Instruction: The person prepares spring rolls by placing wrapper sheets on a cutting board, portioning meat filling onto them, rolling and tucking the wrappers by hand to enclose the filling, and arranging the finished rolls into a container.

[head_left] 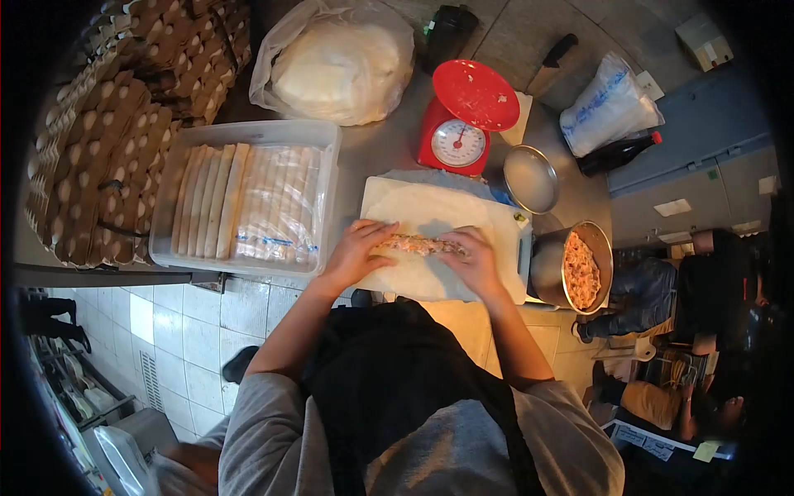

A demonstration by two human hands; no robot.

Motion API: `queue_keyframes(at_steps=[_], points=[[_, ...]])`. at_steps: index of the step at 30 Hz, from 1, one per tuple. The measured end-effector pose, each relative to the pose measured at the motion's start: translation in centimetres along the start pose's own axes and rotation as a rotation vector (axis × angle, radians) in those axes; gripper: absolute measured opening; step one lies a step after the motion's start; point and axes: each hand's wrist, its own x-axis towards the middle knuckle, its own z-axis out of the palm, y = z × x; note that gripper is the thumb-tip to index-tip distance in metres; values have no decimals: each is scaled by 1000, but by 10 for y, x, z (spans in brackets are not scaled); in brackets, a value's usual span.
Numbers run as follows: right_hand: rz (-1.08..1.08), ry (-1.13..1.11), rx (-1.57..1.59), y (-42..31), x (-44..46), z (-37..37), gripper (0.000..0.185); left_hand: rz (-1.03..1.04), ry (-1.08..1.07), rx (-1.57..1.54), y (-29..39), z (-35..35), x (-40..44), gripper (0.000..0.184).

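Note:
A pale, thin wrapper sheet (413,277) lies on the white cutting board (517,285). Across it runs a strip of minced, orange-flecked filling (418,245). My left hand (364,252) curls around the strip's left end, thumb on the near side and fingers on the far side. At the other end, my right hand (470,255) closes on the filling with bent fingers. To the right, a metal pot (538,269) holds more of this filling. A round metal bowl (531,179) with pale liquid stands beyond the board.
At left, a plastic tub (327,198) contains several long pale rolls (203,202), some under clear film. Stacked egg trays (107,157) stand beside it. Behind are a bagged pale mass (339,66), a red scale (475,95) and a knife (552,64). Other people (662,289) are at right.

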Motion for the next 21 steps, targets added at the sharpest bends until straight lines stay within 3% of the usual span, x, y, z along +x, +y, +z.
queue_keyframes(at_steps=[1, 4, 10, 13, 21], points=[[55, -51, 123, -3, 3, 17, 29, -13, -33, -15, -4, 0, -3, 47], [-200, -72, -154, -4, 14, 51, 22, -28, 8, -37, -16, 7, -6, 50], [-102, -31, -206, 3, 8, 21, 23, -35, 25, 161, 19, -2, 1, 47], [-32, 1, -283, 20, -2, 10, 23, 44, -127, 189, 26, 22, 15, 45], [-19, 88, -137, 50, -16, -13, 23, 150, -193, 178, 34, 79, 47, 26]])
